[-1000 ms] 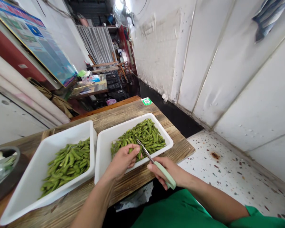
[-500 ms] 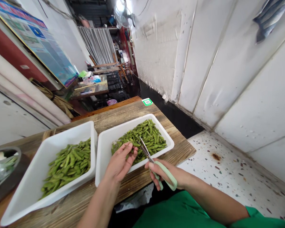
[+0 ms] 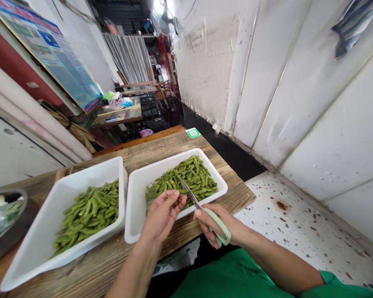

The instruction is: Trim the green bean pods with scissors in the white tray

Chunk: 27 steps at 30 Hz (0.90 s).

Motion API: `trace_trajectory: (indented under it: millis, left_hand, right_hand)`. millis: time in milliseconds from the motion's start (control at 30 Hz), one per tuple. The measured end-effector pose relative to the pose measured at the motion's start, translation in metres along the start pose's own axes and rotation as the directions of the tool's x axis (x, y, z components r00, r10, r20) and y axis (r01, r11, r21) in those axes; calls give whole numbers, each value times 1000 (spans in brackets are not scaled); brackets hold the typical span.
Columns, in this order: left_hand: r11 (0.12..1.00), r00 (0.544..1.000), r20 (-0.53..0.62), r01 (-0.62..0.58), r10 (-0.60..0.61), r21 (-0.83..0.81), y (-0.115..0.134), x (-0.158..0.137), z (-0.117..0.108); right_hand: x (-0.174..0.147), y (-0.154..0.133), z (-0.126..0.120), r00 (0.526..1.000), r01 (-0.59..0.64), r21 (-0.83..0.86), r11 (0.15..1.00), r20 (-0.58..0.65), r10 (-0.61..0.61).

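My left hand [image 3: 162, 214] pinches a green soybean pod [image 3: 184, 191] between thumb and fingertips, over the near edge of the right white tub [image 3: 139, 178]. Scissors [image 3: 222, 230] with pale green handles are held in my right hand [image 3: 216, 219]. Their blades point up and left, beside the tip of the pinched pod, and look almost closed together. Beneath the hands, that tub holds a heap of soybean pods [image 3: 199, 174]. A second white tub [image 3: 62, 192] stands to the left with another heap of pods [image 3: 91, 211].
Both tubs rest on a wooden table [image 3: 161, 147], with a green code card [image 3: 193, 133] at its far corner. A dark bowl [image 3: 25, 223] of vegetables and plastic sits at the far left. White wall panels [image 3: 298, 103] rise on the right.
The scissor blades have come together from an open spread. My left hand has moved slightly right, towards the blades, and a pod now shows in its fingertips.
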<state>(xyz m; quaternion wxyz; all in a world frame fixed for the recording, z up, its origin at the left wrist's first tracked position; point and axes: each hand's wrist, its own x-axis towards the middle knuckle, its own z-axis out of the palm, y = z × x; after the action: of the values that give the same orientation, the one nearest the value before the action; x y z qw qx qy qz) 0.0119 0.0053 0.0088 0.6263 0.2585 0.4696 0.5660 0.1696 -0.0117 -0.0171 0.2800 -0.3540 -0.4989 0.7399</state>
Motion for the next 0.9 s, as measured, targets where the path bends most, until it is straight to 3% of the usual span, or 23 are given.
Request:
trace_trajectory:
  millis: [333, 400, 467, 533, 600, 667, 733, 800, 833, 900]
  left_hand:
    - [987, 987, -155, -67, 44, -147, 45, 23, -30]
    - [997, 991, -128, -48, 40, -57, 49, 34, -38]
    - [983, 992, -103, -52, 71, 176, 49, 47, -44]
    - [853, 981, -111, -81, 160, 516, 44, 60, -48]
    - [572, 965, -64, -98, 256, 814, 38, 74, -50]
    - [264, 963, 11, -84, 269, 961, 31, 84, -47]
    - [58, 965, 39, -55, 258, 997, 23, 92, -42]
    - [-22, 958, 38, -33, 285, 999, 16, 96, -35]
    - [-15, 950, 48, -45, 309, 999, 13, 96, -33]
    - [87, 934, 77, -115, 349, 990, 11, 95, -30]
  right_hand:
    - [-4, -3, -7, 1000, 10, 92, 996, 28, -12]
    - [-4, -4, -8, 999, 13, 84, 996, 33, -16]
    - [-4, -4, -7, 999, 12, 70, 997, 42, -15]
    - [-4, -3, -7, 999, 7, 59, 998, 39, -9]
    - [-4, -2, -6, 1000, 3, 47, 999, 31, -5]
    - [-3, -1, -7, 1000, 7, 35, 999, 23, -8]
    - [-2, -1, -7, 1000, 7, 27, 1000, 22, -8]
    - [-2, -1, -7, 1000, 4, 24, 1000, 23, -4]
    - [-2, -2, -8, 1000, 3, 24, 1000, 22, -4]
    - [-3, -3, -8, 1000, 7, 29, 1000, 23, -8]
